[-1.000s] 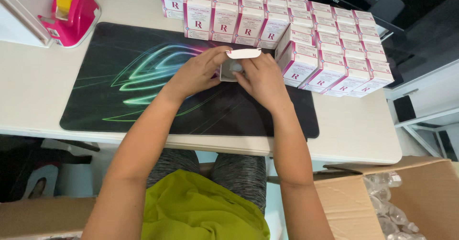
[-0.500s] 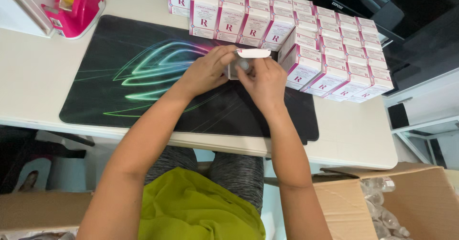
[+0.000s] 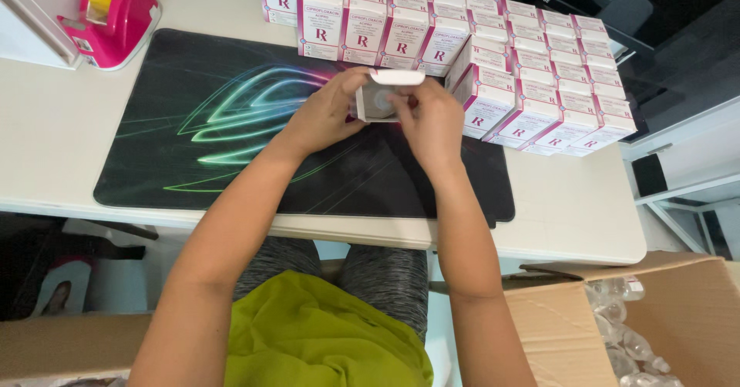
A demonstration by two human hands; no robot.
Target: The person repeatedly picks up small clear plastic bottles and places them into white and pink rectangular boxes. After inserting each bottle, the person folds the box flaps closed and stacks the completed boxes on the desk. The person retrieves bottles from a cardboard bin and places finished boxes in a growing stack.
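white desk (image 3: 46, 148), seen from above, dark mat (image 3: 231, 148) with green and pink swirls across its middle.

small white carton (image 3: 379, 98) held over far middle of mat, just near of the box rows, top flap open and tipped far. something round and pale visible inside the open end, too small to tell more.

left hand (image 3: 327, 113) grasping carton from left side, fingers wrapped around its wall. right hand (image 3: 433, 121) grasping right side, fingertips (image 3: 401, 103) at the open mouth. both forearms reaching in from near edge of desk.

rows of white and magenta boxes (image 3: 532, 71) standing upright, packed touching one another, along far edge and running toward right, nearest ones just beside right hand. one box at left end of the right-hand block tilted against its neighbours.

pink tape dispenser (image 3: 112, 17) at far left, off the mat, yellowish roll in it. white object at far left corner, cut off by edge.

dark surface far right beyond desk.

near side: green cloth (image 3: 316, 341) over lap, grey patterned trousers (image 3: 385, 279). open cardboard box (image 3: 555, 333) near right, below desk level, clear small bottles (image 3: 628, 341) inside. another cardboard edge near left.
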